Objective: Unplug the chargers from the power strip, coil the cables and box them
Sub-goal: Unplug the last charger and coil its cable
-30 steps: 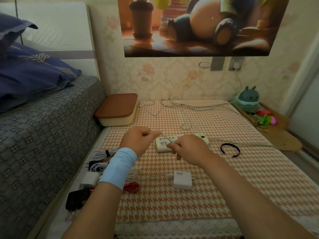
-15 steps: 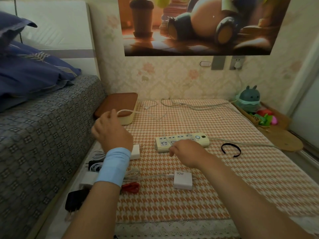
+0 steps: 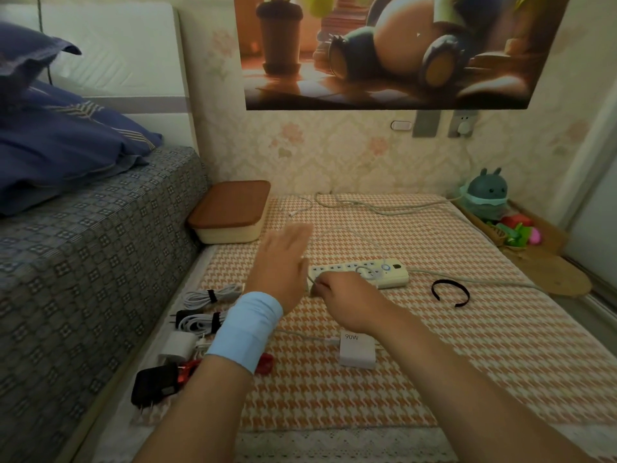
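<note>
Head view: my right hand [image 3: 347, 297] pinches a thin white cable [image 3: 310, 279] at the power strip [image 3: 390, 279], centre frame; left hand [image 3: 278, 265] hovers flat-fingered. The cable looks light and floppy (tangle-prone), so I'd grip near its end.

One power strip [image 3: 362, 275], one box [image 3: 230, 217], two hands [image 3: 283, 269] [image 3: 347, 300]

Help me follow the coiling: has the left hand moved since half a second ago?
Yes. The left hand has swung right, away from the cream box with the brown lid to the white power strip's left end, fingers now straight.
</note>
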